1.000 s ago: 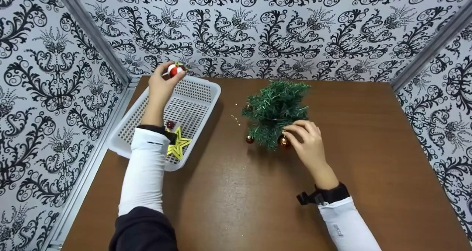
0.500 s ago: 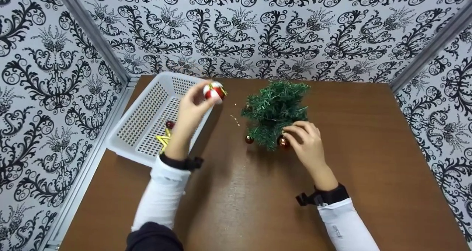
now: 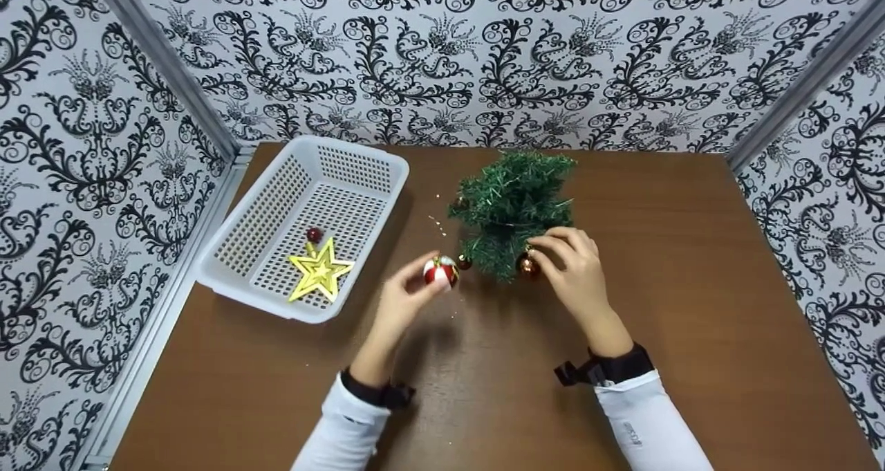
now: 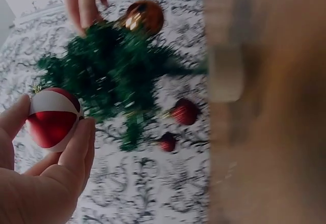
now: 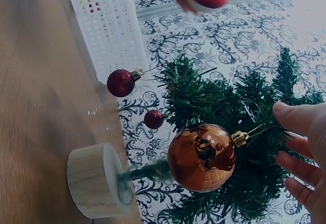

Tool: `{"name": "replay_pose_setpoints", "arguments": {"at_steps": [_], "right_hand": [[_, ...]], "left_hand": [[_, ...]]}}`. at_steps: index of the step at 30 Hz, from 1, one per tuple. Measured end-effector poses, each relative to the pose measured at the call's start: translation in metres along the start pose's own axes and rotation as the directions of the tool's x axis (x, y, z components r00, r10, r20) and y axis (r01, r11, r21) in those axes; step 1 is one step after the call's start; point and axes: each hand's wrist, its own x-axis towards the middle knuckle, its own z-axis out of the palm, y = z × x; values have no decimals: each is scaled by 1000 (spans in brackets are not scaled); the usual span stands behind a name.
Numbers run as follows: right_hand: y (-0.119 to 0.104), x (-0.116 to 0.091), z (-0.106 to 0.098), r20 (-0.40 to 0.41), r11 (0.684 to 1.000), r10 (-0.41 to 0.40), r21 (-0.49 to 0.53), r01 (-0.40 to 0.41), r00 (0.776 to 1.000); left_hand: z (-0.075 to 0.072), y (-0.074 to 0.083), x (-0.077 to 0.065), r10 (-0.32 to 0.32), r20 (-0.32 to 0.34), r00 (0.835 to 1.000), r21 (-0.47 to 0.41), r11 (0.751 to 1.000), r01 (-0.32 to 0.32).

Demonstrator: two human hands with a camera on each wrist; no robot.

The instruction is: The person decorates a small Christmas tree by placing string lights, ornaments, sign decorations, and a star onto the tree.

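Thumb and fingers of my left hand (image 3: 401, 301) grip a red-and-white Christmas bauble (image 3: 440, 272) above the table, left of a small artificial Christmas tree (image 3: 515, 201). At the tree's right side, my right hand (image 3: 577, 267) pinches near the hanging loop of a shiny copper bauble (image 5: 202, 158). Whether a branch lies between those fingers too, I cannot tell. The copper bauble hangs low, near the trunk. Two dark red baubles, one larger (image 5: 121, 83) and one smaller (image 5: 154, 118), hang from the tree's other side. A round wooden base (image 5: 97, 180) carries the tree.
A white perforated basket (image 3: 242, 277) stands at the table's left, holding a yellow star (image 3: 321, 270) and a small dark red bauble (image 3: 314, 235). Light specks (image 3: 437, 223) lie on the brown table (image 3: 657, 236). Patterned walls (image 3: 442, 56) enclose the back and sides.
My left hand has carried the red-and-white bauble from above the basket's far end rightward and nearer, to the tree's left. The right hand has stayed in place at the copper bauble.
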Motion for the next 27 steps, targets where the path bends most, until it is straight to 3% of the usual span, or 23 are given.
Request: {"name": "replay_pose_setpoints", "arguments": {"at_steps": [9, 12, 15, 18, 21, 24, 27], "right_hand": [[1, -2, -1, -49, 1000, -9, 23, 10, 999], [6, -5, -5, -113, 992, -12, 121, 26, 994], [16, -9, -8, -196, 962, 30, 272, 25, 980], [32, -15, -7, -265, 903, 150, 429, -23, 953], [55, -28, 0, -264, 792, 325, 601, -108, 908], [78, -45, 8, -139, 656, 470, 716, -239, 872], [96, -59, 17, 95, 554, 518, 720, -417, 850]], "left_hand": [[17, -28, -22, -114, 44, 993, -98, 988, 118], [18, -33, -27, -134, 56, 989, -116, 983, 140], [16, -37, -31, -143, 54, 988, -129, 980, 149], [13, -40, -36, -160, 43, 986, -146, 975, 165], [10, -45, -42, -196, 23, 980, -174, 965, 197], [8, -49, -48, -232, 14, 973, -211, 950, 230], [7, -50, -51, -243, 13, 970, -224, 945, 239]]}}
